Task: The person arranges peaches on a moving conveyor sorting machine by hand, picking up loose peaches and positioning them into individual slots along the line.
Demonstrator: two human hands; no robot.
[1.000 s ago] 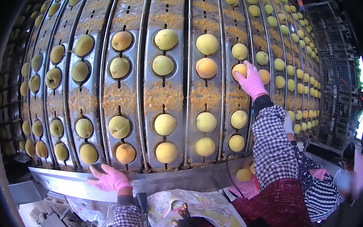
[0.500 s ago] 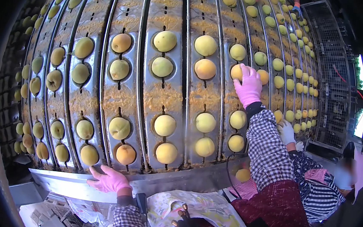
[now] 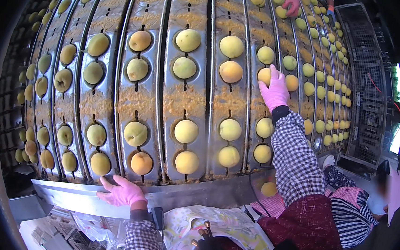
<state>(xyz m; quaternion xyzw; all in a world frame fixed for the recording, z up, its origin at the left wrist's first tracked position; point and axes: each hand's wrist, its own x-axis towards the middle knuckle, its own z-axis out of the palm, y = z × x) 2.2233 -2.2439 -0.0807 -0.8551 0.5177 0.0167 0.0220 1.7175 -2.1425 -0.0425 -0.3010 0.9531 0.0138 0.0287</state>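
Note:
Round yellow peaches sit in cups on metal trays. My right hand (image 3: 275, 89), in a pink glove, has thumb and fingers around an orange-yellow peach (image 3: 264, 75) that lies in its cup. Just right of that hand is another orange peach (image 3: 291, 83). My left hand (image 3: 123, 192), also pink-gloved, lies with fingers spread on the metal ledge (image 3: 67, 198) along the near side. The nearest fruit to it is a yellow-green peach (image 3: 100, 163) in the front row.
Orange pulp smears the trays (image 3: 183, 104) between the rows. At the right sits a co-worker in a pink hat (image 3: 399, 190). Across the trays reaches another person's pink-gloved hand (image 3: 292, 3). A wire-mesh guard (image 3: 364, 81) stands at the far right. One loose peach (image 3: 268, 189) lies by the ledge.
Peaches and trays appear slightly higher and farther right in view. The neighbour's white-gloved hand has drawn back from the trays. The pink-gloved hand opposite reaches farther in. My right hand stays at its peach.

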